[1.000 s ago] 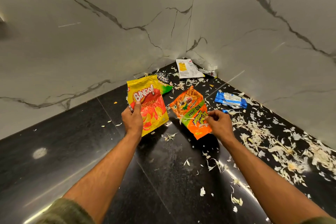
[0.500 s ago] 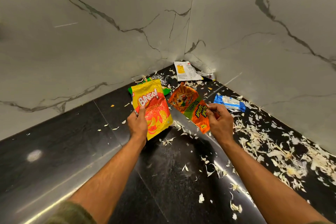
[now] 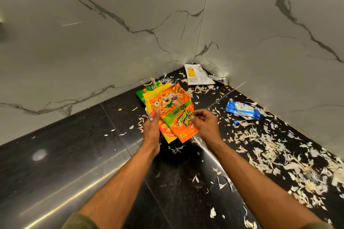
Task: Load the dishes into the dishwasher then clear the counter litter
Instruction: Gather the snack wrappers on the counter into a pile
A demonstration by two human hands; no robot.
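While the left hand (image 3: 151,128) pinches the yellow packet (image 3: 149,101) and the right hand (image 3: 204,123) pinches the orange packet (image 3: 178,117) laid over it above the counter (image 3: 74,154), litter clearing is underway; next, I judge, the blue wrapper (image 3: 243,110).

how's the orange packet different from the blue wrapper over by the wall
The orange packet is held in both hands, left hand and right hand; the blue wrapper lies untouched on the counter. The orange packet looks larger and flat; the blue wrapper is crumpled. Both are litter.
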